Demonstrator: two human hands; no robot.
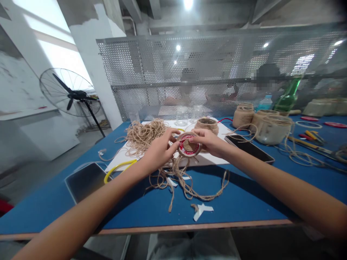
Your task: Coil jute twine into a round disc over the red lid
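Note:
Between my two hands is a round red-and-white printed disc [184, 147] with a tan patch in its middle and a brownish rim, tilted to face me. My left hand [166, 145] grips its left edge with thumb and fingers. The fingers of my right hand [205, 140] are closed on its upper right side. Loose strands of jute twine [187, 186] lie below the disc, and a large tangled heap of twine [146, 135] is left of it. Just behind my right hand stands a twine-wrapped jar [207, 124].
A phone [251, 148], wrapped jars [271, 130] and a green bottle [288, 95] stand or lie to the right, with tools [311, 142] beyond. Leftward are a dark tablet-like slab [86, 182] and yellow tubing [119, 169]. Clear glass jars [182, 116] stand near the perforated screen [151, 83].

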